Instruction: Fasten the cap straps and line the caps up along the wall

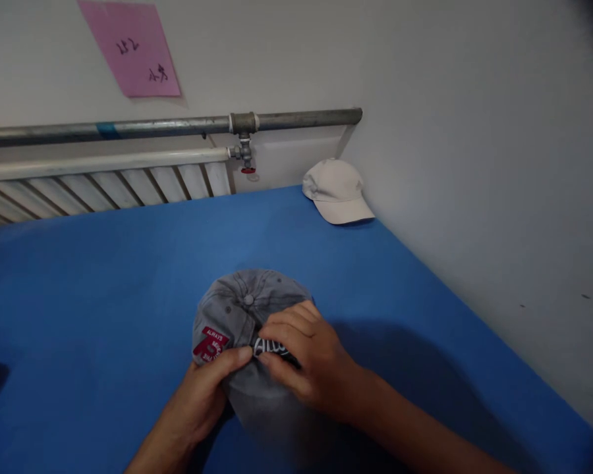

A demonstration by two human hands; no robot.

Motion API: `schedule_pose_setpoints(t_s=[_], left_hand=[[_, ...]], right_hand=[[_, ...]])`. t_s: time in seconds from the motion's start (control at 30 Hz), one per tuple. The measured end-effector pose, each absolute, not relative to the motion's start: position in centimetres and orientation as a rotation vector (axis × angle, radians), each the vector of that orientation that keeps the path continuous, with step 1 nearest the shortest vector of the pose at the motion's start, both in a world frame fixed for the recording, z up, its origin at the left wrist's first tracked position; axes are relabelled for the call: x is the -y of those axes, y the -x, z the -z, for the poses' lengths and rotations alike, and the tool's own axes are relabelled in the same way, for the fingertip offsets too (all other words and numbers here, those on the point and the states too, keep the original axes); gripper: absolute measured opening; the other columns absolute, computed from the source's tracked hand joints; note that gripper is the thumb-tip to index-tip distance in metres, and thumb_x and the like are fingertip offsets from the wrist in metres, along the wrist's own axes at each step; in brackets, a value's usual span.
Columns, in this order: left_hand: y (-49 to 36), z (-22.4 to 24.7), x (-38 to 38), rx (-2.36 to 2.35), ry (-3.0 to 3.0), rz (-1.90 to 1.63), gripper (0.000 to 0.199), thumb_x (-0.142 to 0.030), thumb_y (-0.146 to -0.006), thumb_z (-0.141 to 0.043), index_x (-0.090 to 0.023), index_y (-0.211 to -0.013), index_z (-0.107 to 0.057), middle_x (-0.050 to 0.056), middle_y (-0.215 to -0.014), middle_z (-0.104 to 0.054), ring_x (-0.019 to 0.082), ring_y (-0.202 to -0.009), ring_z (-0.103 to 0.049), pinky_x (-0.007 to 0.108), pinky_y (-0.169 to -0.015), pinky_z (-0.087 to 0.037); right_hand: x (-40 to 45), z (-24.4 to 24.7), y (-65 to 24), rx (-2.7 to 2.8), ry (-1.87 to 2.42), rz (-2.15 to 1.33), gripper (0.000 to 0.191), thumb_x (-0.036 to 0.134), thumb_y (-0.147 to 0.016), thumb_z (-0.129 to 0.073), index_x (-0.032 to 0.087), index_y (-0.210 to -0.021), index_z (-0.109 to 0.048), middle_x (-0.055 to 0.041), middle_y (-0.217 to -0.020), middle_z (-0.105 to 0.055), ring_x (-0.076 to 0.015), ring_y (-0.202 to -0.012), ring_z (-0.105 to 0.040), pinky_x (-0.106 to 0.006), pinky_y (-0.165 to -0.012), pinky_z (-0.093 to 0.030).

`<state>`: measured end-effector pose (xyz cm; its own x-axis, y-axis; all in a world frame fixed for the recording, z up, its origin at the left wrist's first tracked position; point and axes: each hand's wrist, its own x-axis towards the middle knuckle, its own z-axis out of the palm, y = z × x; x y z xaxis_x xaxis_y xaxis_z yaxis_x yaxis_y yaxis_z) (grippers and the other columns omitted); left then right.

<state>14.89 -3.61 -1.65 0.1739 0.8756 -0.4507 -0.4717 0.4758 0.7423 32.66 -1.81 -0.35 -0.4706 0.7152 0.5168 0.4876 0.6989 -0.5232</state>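
The blue worktop is the largest thing before me. Over it is the grey cap, a little toward six o'clock from the middle of my view, with its brim pointing at me; whether it rests there, I cannot tell. The pale cap sits at one o'clock from it, well apart, so I think a collision is not likely.

My right hand comes from four o'clock, its fingers narrow, pinching the cloth of the crown. My left hand, at seven o'clock, grips the edge, thumb on top; its other fingers are mostly hidden. If the two hands pull unequally, the soft crown could twist or keep a crease. Between my thumbs the white lettering is partly covered; a nail could catch its threads. The red patch, at nine o'clock, could wrinkle if my left thumb pushes too hard.
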Motion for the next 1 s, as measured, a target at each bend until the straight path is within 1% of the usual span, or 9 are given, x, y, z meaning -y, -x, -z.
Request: schedule_pose_setpoints(t_s=[0.13, 0.4, 0.47, 0.6, 0.73, 0.8, 0.87, 0.93, 1.0], left_hand=[[-14.9, 1.8, 3.5, -0.962, -0.467, -1.016, 0.034, -0.028, -0.068, -0.076, -0.017, -0.1, -0.072, 0.008, -0.101, -0.072, 0.029, -0.106, -0.062, 0.04, -0.094, -0.048], [-15.0, 1.7, 3.2, -0.973, -0.447, -1.015, 0.031, -0.03, -0.066, -0.08, -0.016, -0.093, -0.074, 0.007, -0.098, -0.073, 0.029, -0.107, -0.062, 0.041, -0.099, -0.044], [-14.9, 1.7, 3.0, -0.977, -0.407, -1.018, 0.028, -0.03, -0.068, -0.08, -0.017, -0.092, -0.075, 0.007, -0.097, -0.074, 0.029, -0.108, -0.062, 0.04, -0.101, -0.043], [-14.1, 1.9, 2.4, -0.823, -0.295, -1.015, 0.023, -0.035, -0.077, -0.071, -0.02, -0.095, -0.076, 0.005, -0.096, -0.076, 0.027, -0.11, -0.063, 0.039, -0.105, -0.04], [-12.2, 2.3, 1.5, -0.514, -0.373, -1.091, 0.022, -0.036, -0.084, -0.063, -0.024, -0.096, -0.078, 0.003, -0.091, -0.077, 0.024, -0.112, -0.063, 0.033, -0.11, -0.036], [-10.9, 2.6, 0.9, -0.335, -0.442, -1.129, 0.029, -0.035, -0.092, -0.052, -0.023, -0.104, -0.075, 0.001, -0.099, -0.075, 0.021, -0.114, -0.062, 0.029, -0.112, -0.032], [-9.5, 2.9, 0.2, -0.124, -0.506, -1.162, 0.041, -0.031, -0.099, -0.035, -0.019, -0.117, -0.069, 0.001, -0.116, -0.069, 0.017, -0.118, -0.059, 0.025, -0.113, -0.028], [-8.3, 3.1, -0.3, 0.082, -0.554, -1.176, 0.05, -0.024, -0.102, -0.019, -0.015, -0.126, -0.063, 0.001, -0.127, -0.061, 0.013, -0.122, -0.055, 0.022, -0.113, -0.023], [-7.3, 3.2, -0.6, 0.19, -0.575, -1.173, 0.055, -0.022, -0.102, -0.012, -0.012, -0.13, -0.059, 0.003, -0.132, -0.058, 0.01, -0.126, -0.05, 0.02, -0.113, -0.022]], right_hand=[[1.8, 0.5, -32.7, 2.141, 0.926, -0.4, 0.009, 0.023, -0.089, -0.056, 0.018, -0.093, -0.062, -0.0039, -0.089, -0.069, -0.0179, -0.083, -0.06, -0.036, -0.08, -0.042], [2.0, 0.5, -32.4, 2.163, 0.913, -0.37, 0.008, 0.018, -0.09, -0.053, 0.017, -0.087, -0.06, -0.003, -0.081, -0.068, -0.0176, -0.078, -0.059, -0.036, -0.078, -0.042], [2.0, 0.3, -32.5, 2.162, 0.915, -0.363, 0.008, 0.021, -0.089, -0.056, 0.018, -0.094, -0.061, -0.0044, -0.089, -0.069, -0.0193, -0.085, -0.061, -0.038, -0.082, -0.042], [1.6, 0.1, -33.8, 2.023, 0.979, -0.271, 0.032, 0.027, -0.087, -0.061, 0.021, -0.118, -0.055, -0.009, -0.116, -0.065, -0.0246, -0.11, -0.058, -0.046, -0.096, -0.041], [0.4, 0.4, -35.5, 1.869, 1.17, -0.294, 0.025, 0.027, -0.09, -0.053, 0.021, -0.113, -0.059, -0.0104, -0.114, -0.066, -0.0255, -0.11, -0.059, -0.045, -0.092, -0.047], [-0.2, 0.6, -35.9, 1.83, 1.249, -0.411, 0.026, 0.032, -0.089, -0.053, 0.02, -0.111, -0.061, -0.011, -0.11, -0.067, -0.0256, -0.105, -0.061, -0.043, -0.087, -0.05], [-0.5, 0.8, -35.8, 1.774, 1.364, -0.657, 0.03, 0.037, -0.088, -0.053, 0.02, -0.11, -0.062, -0.0112, -0.108, -0.067, -0.0249, -0.1, -0.063, -0.041, -0.083, -0.051], [-0.6, 1.1, -35.4, 1.67, 1.461, -0.985, 0.037, 0.042, -0.086, -0.052, 0.018, -0.113, -0.061, -0.0118, -0.108, -0.067, -0.024, -0.096, -0.064, -0.038, -0.078, -0.052], [-0.4, 1.7, -34.6, 1.522, 1.491, -1.296, 0.046, 0.047, -0.085, -0.052, 0.016, -0.119, -0.058, -0.0118, -0.102, -0.067, -0.0227, -0.087, -0.066, -0.034, -0.07, -0.052]])
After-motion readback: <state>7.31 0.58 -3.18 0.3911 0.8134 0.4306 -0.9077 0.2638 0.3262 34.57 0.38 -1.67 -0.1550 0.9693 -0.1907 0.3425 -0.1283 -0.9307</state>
